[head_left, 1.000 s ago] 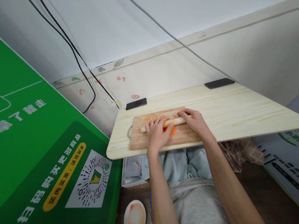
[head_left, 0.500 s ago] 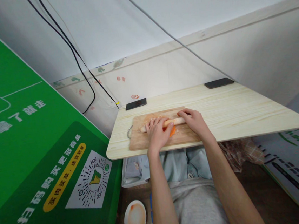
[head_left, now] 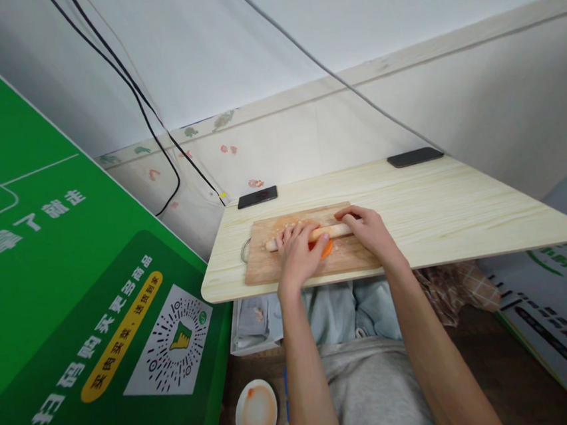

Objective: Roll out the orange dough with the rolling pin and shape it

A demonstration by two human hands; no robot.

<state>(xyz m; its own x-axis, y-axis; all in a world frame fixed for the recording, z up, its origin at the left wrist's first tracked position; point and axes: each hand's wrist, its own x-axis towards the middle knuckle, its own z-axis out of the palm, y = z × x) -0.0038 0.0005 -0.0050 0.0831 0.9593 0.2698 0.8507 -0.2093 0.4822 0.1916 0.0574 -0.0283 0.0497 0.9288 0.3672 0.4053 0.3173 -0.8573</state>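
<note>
We are laying our left hand (head_left: 301, 254) over a pale rolling pin (head_left: 333, 232), its fingers bending across the top; we cannot tell whether they are gripping underneath. Our right hand (head_left: 371, 229) is covering the pin's right end with curved fingers, and we cannot tell how tightly they are closing there.

The rolling pin is lying slantwise across a wooden cutting board (head_left: 263, 269), its left tip showing past our left fingers. An orange piece (head_left: 326, 249) is peeking out on the near side of the pin, just beside our left thumb, the rest hiding beneath hand and pin. Pale bits are dotting the board's far part, and a metal handle (head_left: 245, 249) is sticking out from its left side.

The board is resting near the front edge of a light wood-grained counter (head_left: 479, 214). Along the far side, one dark phone (head_left: 257, 197) is lying behind the board and another dark phone (head_left: 415, 157) is lying farther right. Below, an orange-stained white dish (head_left: 256, 412) is sitting on the floor, while a green panel (head_left: 38, 216) is standing to our left.
</note>
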